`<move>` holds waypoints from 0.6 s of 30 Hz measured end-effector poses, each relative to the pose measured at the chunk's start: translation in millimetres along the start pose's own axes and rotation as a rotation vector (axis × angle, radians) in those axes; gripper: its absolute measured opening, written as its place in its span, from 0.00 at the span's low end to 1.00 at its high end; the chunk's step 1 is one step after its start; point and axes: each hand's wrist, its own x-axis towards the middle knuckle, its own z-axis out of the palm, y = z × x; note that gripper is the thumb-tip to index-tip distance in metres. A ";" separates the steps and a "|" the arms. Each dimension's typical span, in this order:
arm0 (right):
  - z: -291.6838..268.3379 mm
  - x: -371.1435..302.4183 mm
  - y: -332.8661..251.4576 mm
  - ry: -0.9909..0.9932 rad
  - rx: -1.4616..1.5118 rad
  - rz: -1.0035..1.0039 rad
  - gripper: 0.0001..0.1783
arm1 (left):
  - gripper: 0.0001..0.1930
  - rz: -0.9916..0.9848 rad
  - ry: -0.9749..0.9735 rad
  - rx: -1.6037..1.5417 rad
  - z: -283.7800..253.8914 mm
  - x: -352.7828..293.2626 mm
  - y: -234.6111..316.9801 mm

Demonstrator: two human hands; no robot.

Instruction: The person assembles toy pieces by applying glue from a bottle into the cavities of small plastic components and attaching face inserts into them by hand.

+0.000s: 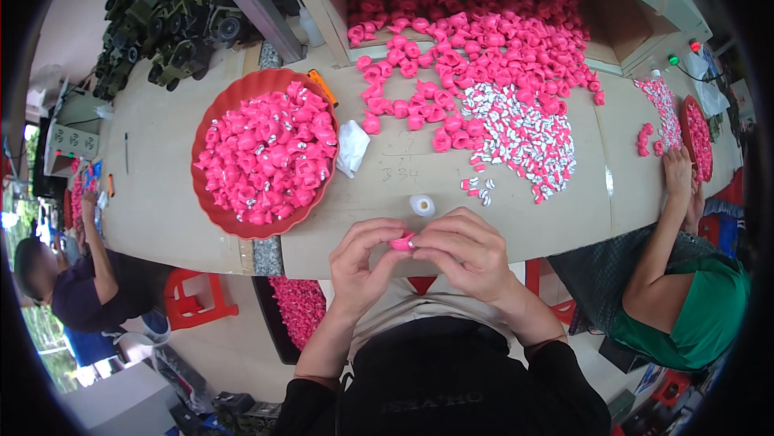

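Close to my body, at the table's near edge, my left hand point(360, 260) pinches a small hollow pink plastic shell point(401, 242) between thumb and fingers. My right hand point(468, 252) meets it from the other side, thumb and index finger closed at the shell's right edge. A whitish speck shows there; the fingertips hide most of it. Just beyond my hands lies a small white round object with a yellowish centre point(422, 205). Farther right is a heap of small white-and-pink pieces point(524, 133), several strewn loose at its near side.
Pink shells point(476, 41) spill out of an open-fronted box. To the left stands a red scalloped basin point(201, 186) full of pink parts, beside a crumpled white tissue point(352, 148). Dark green toy vehicles point(169, 25) pile up far left. Co-workers sit at left and right point(685, 307).
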 end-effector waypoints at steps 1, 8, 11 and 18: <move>-1.7 -2.2 1.3 -0.026 0.022 0.009 0.11 | 0.13 -0.002 0.000 -0.007 3.0 -1.0 1.2; -9.3 -14.0 2.7 -0.089 0.009 0.107 0.09 | 0.12 -0.015 -0.045 0.069 11.6 0.0 8.4; -14.0 -16.7 -4.1 -0.101 0.129 0.308 0.07 | 0.11 0.021 -0.074 0.085 14.0 -0.6 8.1; -15.5 -29.1 -4.8 -0.033 0.410 0.629 0.04 | 0.11 0.207 -0.068 0.184 22.4 -1.7 7.5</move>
